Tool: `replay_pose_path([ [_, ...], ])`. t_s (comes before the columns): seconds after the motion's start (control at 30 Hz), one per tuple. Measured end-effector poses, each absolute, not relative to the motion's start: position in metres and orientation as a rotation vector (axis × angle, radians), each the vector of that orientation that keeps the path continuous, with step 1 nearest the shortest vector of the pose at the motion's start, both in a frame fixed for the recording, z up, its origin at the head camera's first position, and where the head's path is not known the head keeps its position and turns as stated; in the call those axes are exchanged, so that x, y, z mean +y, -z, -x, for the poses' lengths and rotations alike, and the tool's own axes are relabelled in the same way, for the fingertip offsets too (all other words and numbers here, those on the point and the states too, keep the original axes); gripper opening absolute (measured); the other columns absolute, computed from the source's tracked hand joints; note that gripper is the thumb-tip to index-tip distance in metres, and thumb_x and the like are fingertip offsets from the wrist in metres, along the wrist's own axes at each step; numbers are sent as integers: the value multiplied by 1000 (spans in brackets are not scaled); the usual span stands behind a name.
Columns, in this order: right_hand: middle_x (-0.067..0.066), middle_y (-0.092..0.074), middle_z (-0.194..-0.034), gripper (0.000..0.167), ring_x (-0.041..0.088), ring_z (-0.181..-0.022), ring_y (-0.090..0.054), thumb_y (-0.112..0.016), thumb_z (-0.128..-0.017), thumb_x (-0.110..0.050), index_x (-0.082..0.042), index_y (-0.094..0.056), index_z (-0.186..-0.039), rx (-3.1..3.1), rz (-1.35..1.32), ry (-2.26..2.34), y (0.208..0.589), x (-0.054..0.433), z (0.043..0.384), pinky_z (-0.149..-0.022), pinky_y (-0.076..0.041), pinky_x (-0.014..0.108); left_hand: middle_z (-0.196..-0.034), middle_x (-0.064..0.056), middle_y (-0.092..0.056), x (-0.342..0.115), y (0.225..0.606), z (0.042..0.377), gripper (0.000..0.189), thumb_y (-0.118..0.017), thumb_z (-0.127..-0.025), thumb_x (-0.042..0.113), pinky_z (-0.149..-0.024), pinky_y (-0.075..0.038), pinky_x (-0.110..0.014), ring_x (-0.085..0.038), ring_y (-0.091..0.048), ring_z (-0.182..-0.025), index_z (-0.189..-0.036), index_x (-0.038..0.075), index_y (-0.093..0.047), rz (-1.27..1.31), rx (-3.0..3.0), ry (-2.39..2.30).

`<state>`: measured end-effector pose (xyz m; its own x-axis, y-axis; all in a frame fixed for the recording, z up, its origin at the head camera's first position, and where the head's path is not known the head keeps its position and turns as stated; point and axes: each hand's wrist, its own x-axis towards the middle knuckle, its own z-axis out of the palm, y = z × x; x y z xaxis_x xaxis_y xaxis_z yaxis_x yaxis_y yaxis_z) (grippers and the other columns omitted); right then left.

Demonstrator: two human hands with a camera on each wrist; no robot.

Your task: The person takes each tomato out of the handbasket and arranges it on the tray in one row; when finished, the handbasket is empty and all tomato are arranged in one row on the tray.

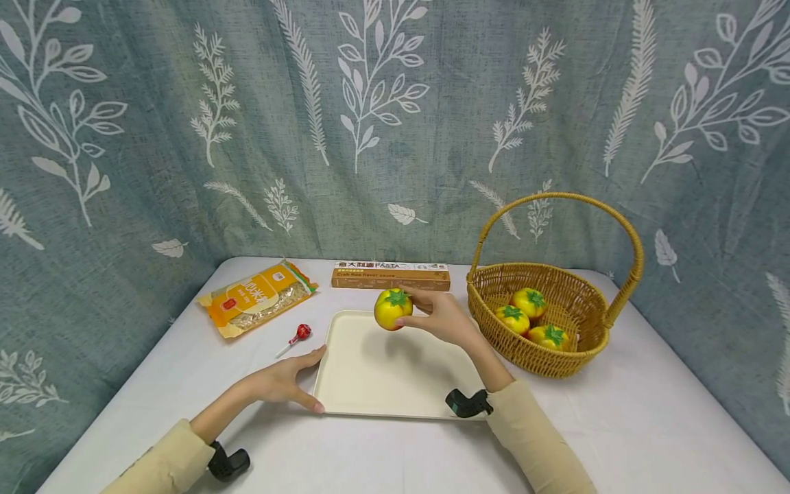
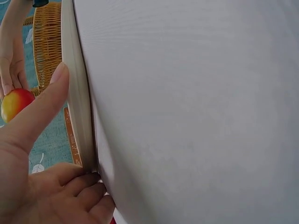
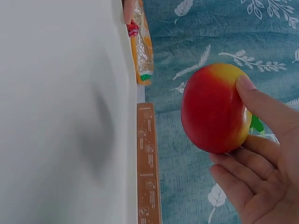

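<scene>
My right hand (image 1: 446, 317) holds a glossy yellow-and-red, tomato-like fruit (image 1: 390, 312) with green leaves on top, between thumb and fingers. It hangs above a cream rectangular tray (image 1: 376, 384), which carries its shadow. In the right wrist view the fruit (image 3: 215, 109) shows its red underside. My left hand (image 1: 280, 381) touches the tray's left side, thumb at the near corner and fingers farther up. The left wrist view shows the thumb along the tray rim (image 2: 77, 88). Similar fruits (image 1: 529, 302) lie in a wicker basket (image 1: 537, 360) to the right.
The basket's tall arched handle (image 1: 558, 195) rises right of the tray. Behind the tray lies a brown pasta box (image 1: 391, 278). A red lollipop (image 1: 302, 332) and an orange-and-clear bag of grain (image 1: 259, 298) lie to the left. A patterned curtain (image 1: 432, 192) hangs behind the white table.
</scene>
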<state>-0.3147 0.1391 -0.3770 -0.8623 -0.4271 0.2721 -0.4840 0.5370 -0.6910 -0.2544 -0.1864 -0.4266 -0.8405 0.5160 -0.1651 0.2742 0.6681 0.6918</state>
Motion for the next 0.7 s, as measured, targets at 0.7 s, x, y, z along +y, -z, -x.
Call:
replay_pose_path([
  [0.7, 11, -57, -134, 67, 21, -120, -56, -79, -80, -30, -8, -53, -138, -2723, -985, -1277, 397, 86, 310, -96, -48, 27, -155, -22, -24, -185, 427, 255, 111, -87, -69, 34, -114, -18, -53, -38, -20, -142, -150, -4, -21, -625, 2529, -957],
])
